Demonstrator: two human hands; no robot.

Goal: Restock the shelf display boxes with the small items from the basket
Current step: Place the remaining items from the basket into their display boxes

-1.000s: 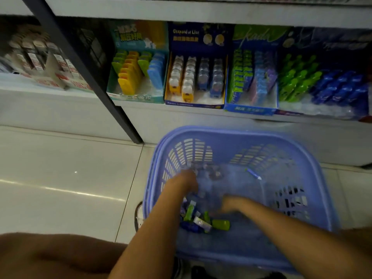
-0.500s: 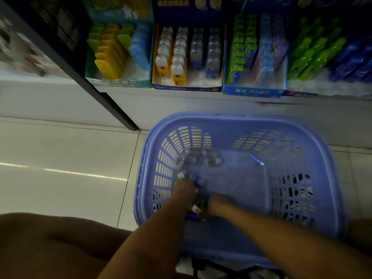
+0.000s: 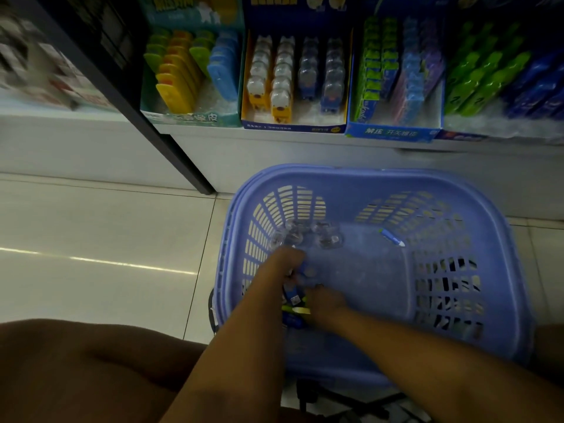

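A purple plastic basket (image 3: 500, 264) sits on the floor under the shelf. Both my hands are inside it, at its near left corner. My left hand (image 3: 282, 268) curls round a few small blue items (image 3: 293, 293). My right hand (image 3: 325, 302) lies beside them with fingers bent on the pile of green and blue items (image 3: 297, 309); its grip is hidden. Clear round capsules (image 3: 305, 238) lie further back in the basket, and a blue pen-like item (image 3: 392, 238) lies apart to the right. Display boxes line the shelf above: yellow and blue (image 3: 189, 117), bear-shaped (image 3: 293, 126), green and blue packs (image 3: 396, 135).
A dark slanted shelf post (image 3: 146, 117) meets the pale tiled floor (image 3: 91, 239) left of the basket. My bare knee (image 3: 76, 367) fills the lower left. More green and blue items (image 3: 503, 80) lie at the shelf's far right. A dark stool frame (image 3: 351, 404) shows beneath the basket.
The view has dropped and closed in on the basket. My hands have drawn together at the near left corner, and my left hand now holds small blue items.
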